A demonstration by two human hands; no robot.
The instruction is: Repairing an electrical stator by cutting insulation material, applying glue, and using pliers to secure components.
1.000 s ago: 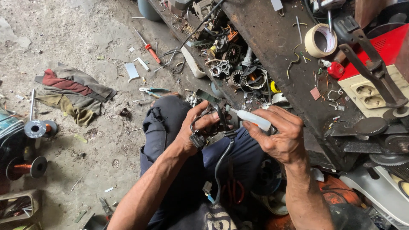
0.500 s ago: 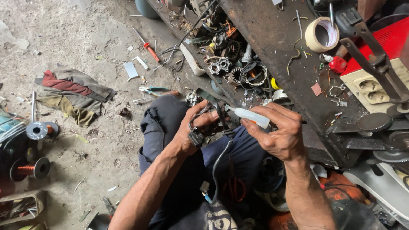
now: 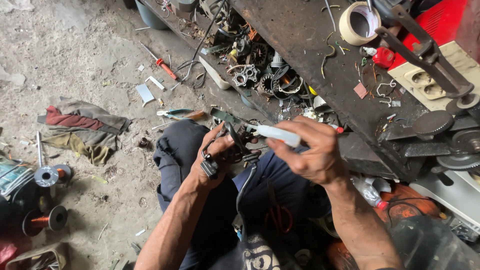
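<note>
My left hand (image 3: 214, 155) grips a small dark motor part with black wires (image 3: 235, 150) over my lap. A black cable hangs from it down to my knees. My right hand (image 3: 312, 150) holds a slim white tube (image 3: 277, 134) by its body, its red cap end sticking out to the right. The tube's tip points left at the dark part, almost touching it. Both hands sit close together just in front of the dark workbench (image 3: 310, 55).
On the bench lie a roll of tape (image 3: 359, 22), a red box (image 3: 440, 25), a beige socket block (image 3: 430, 82) and metal discs. Motor parts (image 3: 265, 75) crowd the shelf below. On the floor: rags (image 3: 80, 130), a red-handled screwdriver (image 3: 162, 65), pliers (image 3: 175, 114), copper wire spools (image 3: 45, 220).
Both hands have stayed together on the part and the tube. The view has shifted slightly, with the bench sliding up and to the right.
</note>
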